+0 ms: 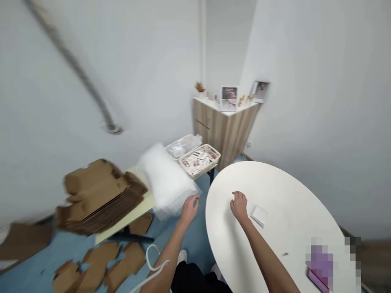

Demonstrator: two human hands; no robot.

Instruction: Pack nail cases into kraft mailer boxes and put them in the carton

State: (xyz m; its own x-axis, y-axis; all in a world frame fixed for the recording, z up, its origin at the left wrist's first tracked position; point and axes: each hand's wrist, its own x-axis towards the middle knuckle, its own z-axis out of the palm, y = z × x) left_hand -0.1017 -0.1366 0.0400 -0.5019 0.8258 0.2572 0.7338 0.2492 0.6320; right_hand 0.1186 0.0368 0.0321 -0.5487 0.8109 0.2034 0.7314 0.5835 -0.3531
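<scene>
My left hand [190, 209] is raised in the gap between the side bench and the round table, near a stack of white translucent sheets [166, 175]. Its fingers are curved and apart, holding nothing. Over the white round table [293, 195] hangs my right hand [239, 204], fingers slightly bent and apart, with nothing in it. A small white packet [259, 215] lies on the table just right of that hand. Flattened brown cardboard boxes [100, 195] are piled on the bench, left of the sheets. Behind the sheets, a white basket [200, 160] holds printed cards.
A second basket [183, 146] contains clear plastic bags. Cardboard pieces [97, 264] lie on the blue floor at lower left. A wooden cabinet [214, 130] with framed pictures stands in the corner. A purple object [319, 278] sits at the table's right; a white cord [152, 268] crosses my left forearm.
</scene>
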